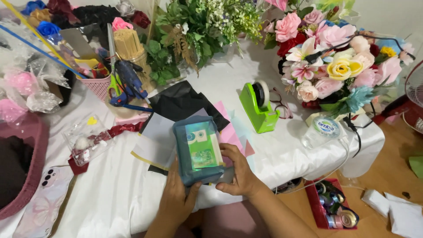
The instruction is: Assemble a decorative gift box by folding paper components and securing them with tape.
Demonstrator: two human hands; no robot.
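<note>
- head view: both hands hold a small rectangular box wrapped in translucent blue-teal paper [197, 150], with green printing showing through the wrap; it sits at the near edge of the white cloth-covered table [110, 194].
- the left hand [176, 196] grips the box from below, at its near end; the fingers are curled up under the bottom edge, the thumb spread out to the right, so the hand is closed on the wrapped box.
- the right hand [240, 174] clasps the box's right side and lower right corner; the thumb lies along the right edge, the fingers are tucked beneath, so this hand too is closed on it.
- the box therefore lies between the two hands, above the left and just left of the right, tilted slightly, its long side pointing away from the person.
- under and behind the box lie loose sheets of coloured paper [233, 132] in pink, white and black, touching it.
- a bright green tape dispenser [259, 108] stands beyond the right hand, well apart from it.
- a bouquet of pink, yellow and white artificial flowers [335, 66] fills the far right of the table.
- a pink mesh basket [100, 86] with scissors and tools stands far left.
- a clear plastic bag of small trimmings [86, 141] lies left of the box, apart from it.
- a red tray of ribbon rolls [332, 205] sits on the wooden floor to the right.
</note>
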